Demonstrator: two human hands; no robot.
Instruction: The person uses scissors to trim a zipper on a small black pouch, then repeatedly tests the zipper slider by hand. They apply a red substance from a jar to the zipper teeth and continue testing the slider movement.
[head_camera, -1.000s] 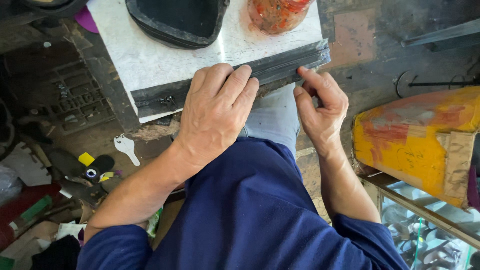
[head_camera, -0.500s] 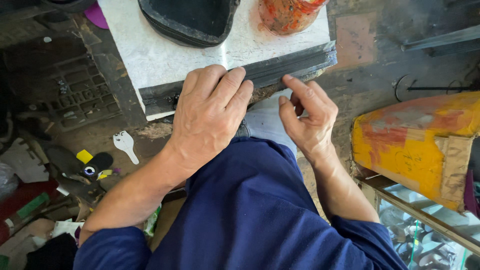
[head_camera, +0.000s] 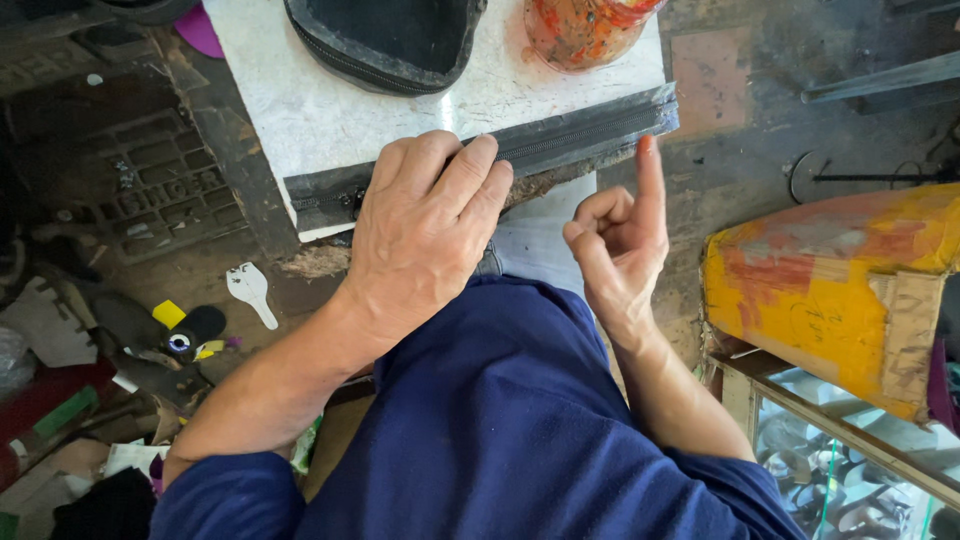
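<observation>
We press our left hand (head_camera: 425, 225) flat on the dark zipper strip (head_camera: 560, 140) along the white slab's (head_camera: 300, 110) near edge. Our right hand (head_camera: 615, 245) grips nothing — index finger up, open room around it; half a second ago it touched the strip.

Left hand (head_camera: 425, 235) flat, palm down, right hand (head_camera: 615, 245) raised, forefinger extended

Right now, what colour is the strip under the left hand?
Dark grey to black, a zipper strip along the white slab's edge; head view.
</observation>
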